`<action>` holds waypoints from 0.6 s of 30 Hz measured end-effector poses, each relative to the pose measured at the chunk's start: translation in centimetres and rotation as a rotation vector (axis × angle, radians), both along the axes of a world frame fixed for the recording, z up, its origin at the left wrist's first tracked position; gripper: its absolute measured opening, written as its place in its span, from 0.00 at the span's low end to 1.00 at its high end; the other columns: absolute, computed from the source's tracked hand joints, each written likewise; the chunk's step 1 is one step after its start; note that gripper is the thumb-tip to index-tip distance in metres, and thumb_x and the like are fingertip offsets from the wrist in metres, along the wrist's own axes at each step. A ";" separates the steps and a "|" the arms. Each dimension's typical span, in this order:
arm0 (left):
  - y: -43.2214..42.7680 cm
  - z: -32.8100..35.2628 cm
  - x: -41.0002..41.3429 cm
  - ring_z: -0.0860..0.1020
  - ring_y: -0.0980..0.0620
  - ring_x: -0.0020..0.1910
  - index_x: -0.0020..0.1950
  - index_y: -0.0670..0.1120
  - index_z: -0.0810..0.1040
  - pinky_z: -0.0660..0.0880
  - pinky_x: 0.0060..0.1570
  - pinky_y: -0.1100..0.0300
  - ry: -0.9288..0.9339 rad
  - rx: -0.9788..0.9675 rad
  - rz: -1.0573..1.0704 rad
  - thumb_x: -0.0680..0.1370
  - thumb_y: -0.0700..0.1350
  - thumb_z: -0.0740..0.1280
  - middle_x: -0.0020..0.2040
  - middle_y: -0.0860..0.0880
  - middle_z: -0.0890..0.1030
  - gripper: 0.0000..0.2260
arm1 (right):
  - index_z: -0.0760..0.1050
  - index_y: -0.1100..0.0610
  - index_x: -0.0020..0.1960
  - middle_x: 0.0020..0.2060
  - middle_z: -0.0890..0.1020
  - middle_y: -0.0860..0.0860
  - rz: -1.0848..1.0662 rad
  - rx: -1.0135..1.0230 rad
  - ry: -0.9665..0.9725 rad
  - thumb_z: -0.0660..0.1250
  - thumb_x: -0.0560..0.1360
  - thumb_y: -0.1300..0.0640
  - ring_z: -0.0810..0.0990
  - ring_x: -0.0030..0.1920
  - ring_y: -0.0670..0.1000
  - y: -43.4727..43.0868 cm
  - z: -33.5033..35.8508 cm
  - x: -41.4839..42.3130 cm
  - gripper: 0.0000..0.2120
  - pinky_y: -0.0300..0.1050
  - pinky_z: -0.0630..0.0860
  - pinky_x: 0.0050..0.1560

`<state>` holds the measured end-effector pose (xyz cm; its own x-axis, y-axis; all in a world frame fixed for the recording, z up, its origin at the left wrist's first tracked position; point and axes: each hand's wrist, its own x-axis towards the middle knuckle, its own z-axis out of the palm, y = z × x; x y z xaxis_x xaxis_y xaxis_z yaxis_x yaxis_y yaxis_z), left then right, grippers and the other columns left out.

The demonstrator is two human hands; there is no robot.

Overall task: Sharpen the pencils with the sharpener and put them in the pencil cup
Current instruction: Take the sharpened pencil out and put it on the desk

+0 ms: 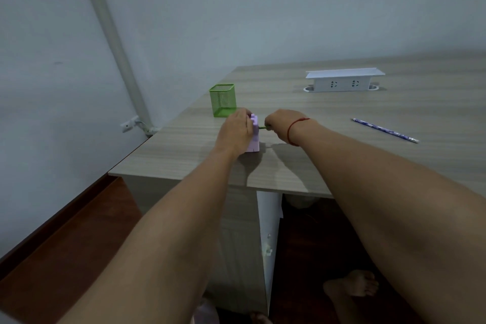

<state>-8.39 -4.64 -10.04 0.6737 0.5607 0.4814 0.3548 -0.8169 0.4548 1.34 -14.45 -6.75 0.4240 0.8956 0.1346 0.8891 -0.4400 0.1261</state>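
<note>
While the left hand (235, 130) curls round the sharpener (254, 137) near the desk's (342, 160) left edge, the right hand (278, 125) pinches a green pencil (262, 127) poked into its right side. A blue pencil (385, 129) lies well apart rightward; just behind the sharpener stands the cup (223, 100).

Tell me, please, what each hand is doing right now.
Left hand: grips the lilac plastic sharpener.
Right hand: pinches the thin green pencil.
</note>
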 end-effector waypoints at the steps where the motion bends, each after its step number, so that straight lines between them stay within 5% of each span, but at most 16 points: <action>1: 0.0 0.0 0.1 0.75 0.41 0.54 0.58 0.38 0.73 0.73 0.54 0.48 -0.004 0.004 0.002 0.80 0.39 0.54 0.57 0.39 0.76 0.12 | 0.74 0.60 0.64 0.60 0.77 0.60 -0.001 0.004 -0.003 0.58 0.78 0.68 0.78 0.59 0.60 -0.2 -0.1 0.2 0.16 0.50 0.74 0.57; 18: 0.0 -0.4 -0.3 0.73 0.44 0.53 0.58 0.40 0.73 0.71 0.53 0.52 -0.035 -0.030 -0.019 0.81 0.41 0.54 0.56 0.41 0.76 0.12 | 0.74 0.60 0.63 0.60 0.78 0.59 -0.010 0.026 -0.023 0.59 0.78 0.68 0.78 0.59 0.60 -0.7 -0.7 0.5 0.16 0.49 0.74 0.57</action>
<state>-8.72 -4.61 -10.42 0.6677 0.5620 0.4881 0.3226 -0.8094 0.4906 1.86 -15.17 -7.43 0.4297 0.8872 0.1680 0.8815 -0.4525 0.1350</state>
